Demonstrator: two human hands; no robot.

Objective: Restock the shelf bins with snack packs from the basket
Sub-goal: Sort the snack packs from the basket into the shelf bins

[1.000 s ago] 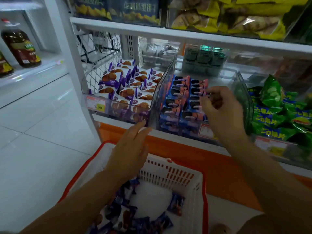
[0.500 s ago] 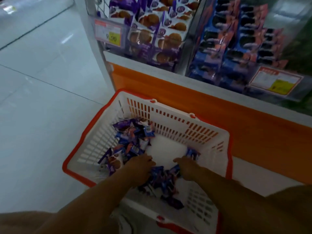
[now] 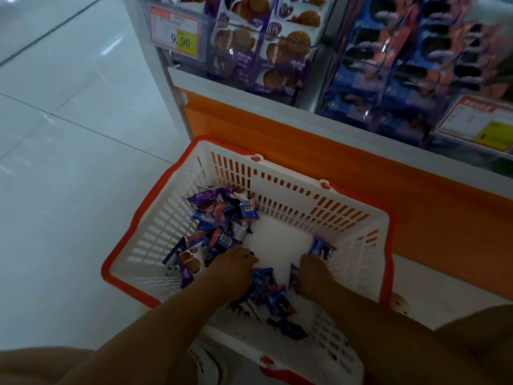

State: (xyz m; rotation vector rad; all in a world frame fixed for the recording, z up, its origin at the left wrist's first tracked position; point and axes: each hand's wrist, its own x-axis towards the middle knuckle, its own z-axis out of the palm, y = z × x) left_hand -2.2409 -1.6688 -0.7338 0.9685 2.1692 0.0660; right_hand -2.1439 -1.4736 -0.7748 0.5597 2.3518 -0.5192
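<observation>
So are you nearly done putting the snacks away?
Not yet. The purple bin and blue bin on the shelf already look well filled. The left hand and right hand are down in the basket among the packs. A heap of snack packs is left in there to shelve.

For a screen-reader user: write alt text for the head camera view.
A person's left hand and right hand reach among loose blue and purple snack packs in a white, orange-rimmed basket. Behind it, clear shelf bins hold purple cookie packs and blue sandwich-cookie packs, with a price tag reading 9.90.
</observation>
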